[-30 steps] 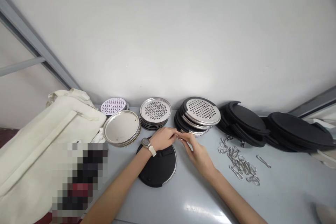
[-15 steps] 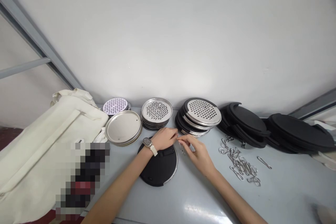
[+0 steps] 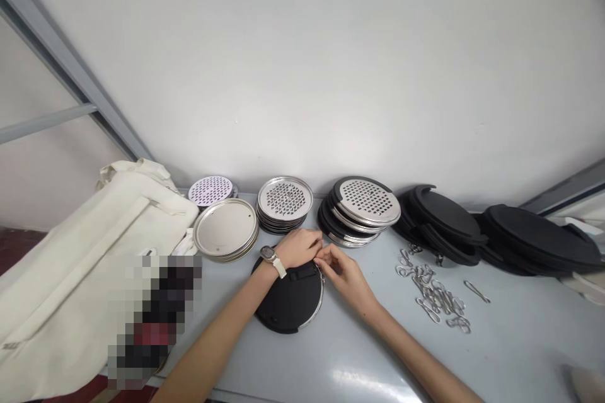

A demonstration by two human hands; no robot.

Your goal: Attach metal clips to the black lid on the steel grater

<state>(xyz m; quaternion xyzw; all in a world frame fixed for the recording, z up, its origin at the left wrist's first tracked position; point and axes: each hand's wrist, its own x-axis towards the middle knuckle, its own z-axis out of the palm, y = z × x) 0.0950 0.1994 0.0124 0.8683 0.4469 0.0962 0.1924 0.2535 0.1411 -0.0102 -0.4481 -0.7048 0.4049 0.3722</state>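
Observation:
A round black disc (image 3: pixel 286 305) with a silvery edge on its right lies on the grey table in front of me. My left hand (image 3: pixel 300 248), wearing a wristwatch (image 3: pixel 268 254), reaches across its far side. The left fingers are curled together near the far right rim, and the exact contact under them is hidden. Close beside them, my right hand (image 3: pixel 341 267) pinches a small metal wire loop (image 3: pixel 322 277) against the disc's right edge. Most of that loop is covered by the fingers. To the right lies a loose pile of wire loops (image 3: pixel 435 296).
Along the wall stand stacks of plain metal discs (image 3: pixel 225 227), perforated metal grater discs (image 3: pixel 285 199), rimmed grater discs (image 3: pixel 368 201) and black lids (image 3: pixel 447 214). A lilac perforated disc (image 3: pixel 210 191) is behind. A cream bag (image 3: pixel 94 271) covers the left side.
The wire loop, which hung off the disc from my right fingers, now sits against its right rim. My right hand has shifted slightly left, towards my left hand.

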